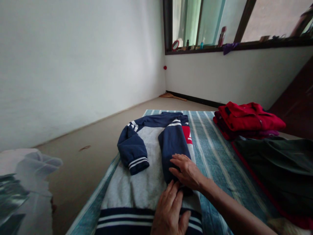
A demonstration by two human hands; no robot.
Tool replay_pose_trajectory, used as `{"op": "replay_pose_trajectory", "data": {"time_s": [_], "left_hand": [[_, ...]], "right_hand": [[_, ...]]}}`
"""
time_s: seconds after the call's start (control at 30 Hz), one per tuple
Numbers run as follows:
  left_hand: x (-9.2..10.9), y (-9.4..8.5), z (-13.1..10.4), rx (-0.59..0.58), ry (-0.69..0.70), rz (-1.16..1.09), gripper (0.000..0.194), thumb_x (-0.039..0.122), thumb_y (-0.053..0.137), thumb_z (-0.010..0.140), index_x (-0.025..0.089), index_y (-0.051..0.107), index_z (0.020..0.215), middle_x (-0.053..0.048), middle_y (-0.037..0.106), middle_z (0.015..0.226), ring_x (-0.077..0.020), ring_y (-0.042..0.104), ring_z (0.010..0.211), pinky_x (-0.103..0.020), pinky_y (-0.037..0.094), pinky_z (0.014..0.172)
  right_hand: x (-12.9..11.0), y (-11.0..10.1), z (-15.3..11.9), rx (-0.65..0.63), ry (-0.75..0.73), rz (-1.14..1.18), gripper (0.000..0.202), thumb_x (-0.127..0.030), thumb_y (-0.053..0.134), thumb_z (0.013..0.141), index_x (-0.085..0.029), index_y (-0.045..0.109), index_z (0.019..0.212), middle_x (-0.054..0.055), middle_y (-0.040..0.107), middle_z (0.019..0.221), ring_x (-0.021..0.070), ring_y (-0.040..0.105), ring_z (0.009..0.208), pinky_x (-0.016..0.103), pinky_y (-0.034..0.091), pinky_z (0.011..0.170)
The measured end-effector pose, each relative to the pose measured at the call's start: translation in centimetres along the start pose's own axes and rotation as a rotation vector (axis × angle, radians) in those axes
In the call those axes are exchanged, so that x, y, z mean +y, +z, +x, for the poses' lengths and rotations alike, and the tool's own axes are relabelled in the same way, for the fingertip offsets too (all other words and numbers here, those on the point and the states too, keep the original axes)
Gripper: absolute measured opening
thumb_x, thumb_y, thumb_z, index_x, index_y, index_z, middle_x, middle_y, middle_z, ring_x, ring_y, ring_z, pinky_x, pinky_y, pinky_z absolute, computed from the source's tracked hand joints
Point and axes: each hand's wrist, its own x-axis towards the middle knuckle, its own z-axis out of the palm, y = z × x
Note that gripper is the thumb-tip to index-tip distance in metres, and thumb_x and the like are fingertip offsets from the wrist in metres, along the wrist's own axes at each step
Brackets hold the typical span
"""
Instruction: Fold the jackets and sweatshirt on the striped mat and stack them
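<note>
My right grip [187, 170] rests spread on a sleeve [171, 142] of the sweater [153, 156] beneath it; whether my left grip [168, 207], just beside, pinches anything I cannot tell. Both sleeves look folded in; the body [132, 192] lies unfolded.

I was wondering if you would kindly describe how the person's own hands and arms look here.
The left hand and right hand are both ungloved, with no rings that I can make out. The visible part of the right forearm has no sleeve, watch or bracelet. The left forearm is out of frame, so I cannot tell whether it is sleeved.
</note>
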Motion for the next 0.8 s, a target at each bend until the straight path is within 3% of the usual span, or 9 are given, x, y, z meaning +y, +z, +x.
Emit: {"op": "replay_pose_trajectory", "data": {"time_s": [0.2, 0.4, 0.53, 0.8], "left_hand": [[0.7, 0.1, -0.2, 0.013, -0.054, -0.008, 0.039, 0.030, 0.053, 0.089, 0.010, 0.056, 0.122, -0.016, 0.060, 0.126, -0.0267, 0.052, 0.124, -0.037, 0.053, 0.095], [1.1, -0.6, -0.7, 0.030, -0.097, -0.052, 0.037, 0.027, 0.052, 0.089, 0.013, 0.054, 0.123, -0.015, 0.059, 0.129, -0.0263, 0.050, 0.125, -0.038, 0.052, 0.097], [1.0, -0.9, -1.4, 0.052, -0.089, -0.066, 0.040, 0.025, 0.054, 0.088, 0.012, 0.052, 0.126, -0.016, 0.056, 0.132, -0.0268, 0.048, 0.128, -0.039, 0.051, 0.098], [1.2, -1.4, -1.7, -0.005, -0.133, -0.035, 0.043, 0.021, 0.053, 0.086, 0.012, 0.051, 0.128, -0.014, 0.057, 0.131, -0.0256, 0.051, 0.125, -0.041, 0.051, 0.098]], "right_hand": [[0.0, 2.0, -1.5, 0.004, 0.009, -0.017, 0.031, -0.032, 0.045, 0.095, -0.019, 0.064, 0.117, 0.010, 0.054, 0.135, 0.0237, 0.044, 0.129, 0.043, 0.029, 0.111], [0.4, 1.4, -1.7, 0.115, -0.049, 0.057, 0.030, -0.031, 0.045, 0.094, -0.018, 0.066, 0.112, 0.010, 0.059, 0.128, 0.0222, 0.050, 0.124, 0.042, 0.033, 0.109], [0.3, 0.7, -3.7, 0.233, -0.107, 0.098, 0.031, -0.031, 0.043, 0.095, -0.017, 0.064, 0.114, 0.011, 0.060, 0.126, 0.0221, 0.051, 0.123, 0.045, 0.033, 0.110], [-1.6, 1.2, -7.4, 0.148, -0.155, 0.013, 0.034, -0.031, 0.048, 0.092, -0.016, 0.061, 0.120, 0.011, 0.054, 0.134, 0.0258, 0.040, 0.132, 0.050, 0.031, 0.110]]}}
